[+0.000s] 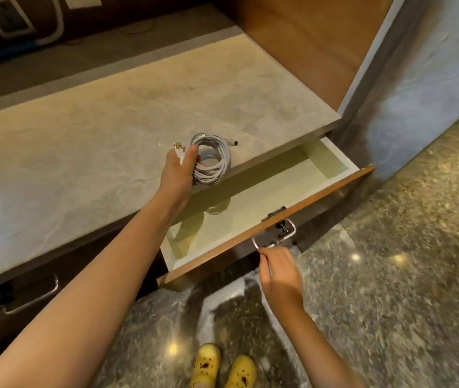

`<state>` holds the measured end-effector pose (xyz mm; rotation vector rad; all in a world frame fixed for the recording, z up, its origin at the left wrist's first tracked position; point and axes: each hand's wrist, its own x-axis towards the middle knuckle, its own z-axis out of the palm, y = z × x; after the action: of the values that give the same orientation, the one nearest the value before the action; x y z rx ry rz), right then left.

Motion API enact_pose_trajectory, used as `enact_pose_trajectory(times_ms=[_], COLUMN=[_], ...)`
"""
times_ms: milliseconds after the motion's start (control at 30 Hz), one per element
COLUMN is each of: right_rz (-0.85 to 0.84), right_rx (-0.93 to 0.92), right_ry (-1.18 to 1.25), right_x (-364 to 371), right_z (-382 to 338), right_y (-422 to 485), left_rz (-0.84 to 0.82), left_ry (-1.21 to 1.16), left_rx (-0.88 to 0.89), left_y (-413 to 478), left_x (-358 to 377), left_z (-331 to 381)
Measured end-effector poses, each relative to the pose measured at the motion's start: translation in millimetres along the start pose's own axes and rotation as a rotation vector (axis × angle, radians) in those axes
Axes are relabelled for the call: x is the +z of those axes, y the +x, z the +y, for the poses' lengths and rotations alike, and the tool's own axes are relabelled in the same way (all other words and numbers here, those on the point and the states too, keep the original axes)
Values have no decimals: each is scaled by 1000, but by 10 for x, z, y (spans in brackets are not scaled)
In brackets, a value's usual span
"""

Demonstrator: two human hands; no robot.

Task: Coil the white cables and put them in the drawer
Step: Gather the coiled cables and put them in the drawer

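Centrally in the frame, the coiled white cable (211, 159) is gripped by the left hand (179, 170), fingers closed around the loops, above the countertop (82, 141) edge and the open drawer (264, 191). Lower right of centre, the right hand (280, 273) pinches the drawer's metal handle (275, 236). Yellow shoes (222, 368) stand on the speckled floor (390, 275).

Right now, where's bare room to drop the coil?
Drawer floor is bare from the left wall to the right, between counter edge and front panel. Left hand holds the coil above the counter edge. Right hand crowds the handle.
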<state>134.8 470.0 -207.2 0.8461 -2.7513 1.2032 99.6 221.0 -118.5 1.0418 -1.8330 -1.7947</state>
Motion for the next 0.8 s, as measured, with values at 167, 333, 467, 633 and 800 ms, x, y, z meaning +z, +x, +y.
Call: enact_pose_trajectory(times_ms=[167,333,467,633,800], right_rz=[-35,-218,-165,-107,-116], right_rx=[-135,-209,-223,-226,-229], right_ry=[-149,-470,-499,-450,-465], right_x=[-454,-416,-434,-422,-415], right_z=[-247,155,159,206,148], right_y=[297,619,541,483,538], left_rz=[27,-155,-181,-210,-136], left_ry=[73,160,223,668,993], left_rx=[32,-4,-165,-200,-34], left_y=[-233,-770,-795,-638,-666], left_x=[85,243,419,521,450], left_z=[94,-180,-690,-959,-716])
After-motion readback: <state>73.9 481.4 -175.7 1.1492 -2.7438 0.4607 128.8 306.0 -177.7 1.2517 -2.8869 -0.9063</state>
